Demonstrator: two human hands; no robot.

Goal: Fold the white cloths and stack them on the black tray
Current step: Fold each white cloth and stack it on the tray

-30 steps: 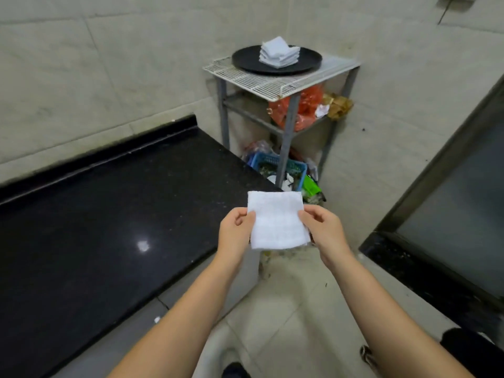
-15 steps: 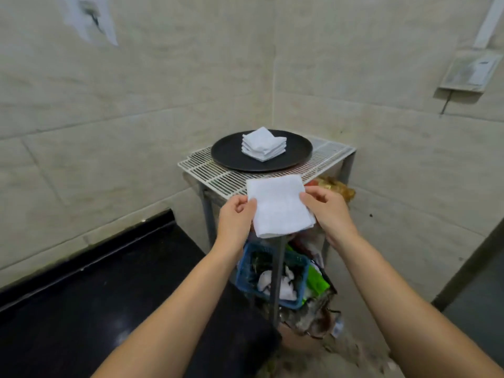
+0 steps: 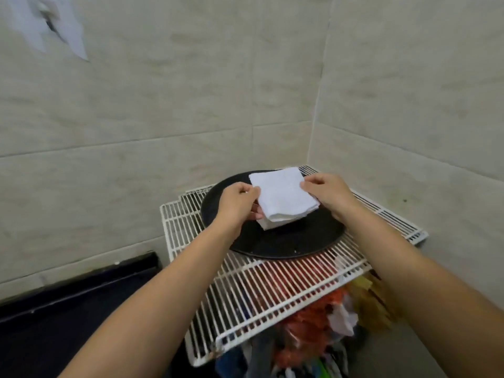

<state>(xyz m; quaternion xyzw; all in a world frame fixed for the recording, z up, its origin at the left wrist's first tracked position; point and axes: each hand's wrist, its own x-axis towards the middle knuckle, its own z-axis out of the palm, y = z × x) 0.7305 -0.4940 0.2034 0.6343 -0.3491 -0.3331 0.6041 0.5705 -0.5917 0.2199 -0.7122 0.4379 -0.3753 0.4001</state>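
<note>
Pale tiled walls (image 3: 163, 118) meet in a corner behind a white wire rack (image 3: 272, 290) carrying the round black tray (image 3: 300, 241). From the left, the left hand (image 3: 237, 203) pinches one edge of a folded white cloth (image 3: 283, 197); the right hand (image 3: 327, 195) pinches the opposite edge, both arms outstretched, holding it just above the stack of folded cloths (image 3: 270, 225) already on the tray. Placement appears nearly complete.

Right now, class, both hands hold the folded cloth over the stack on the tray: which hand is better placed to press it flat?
Probably the right hand: it lies over the folded cloth, whereas the left hand pinches the side edge.
</note>
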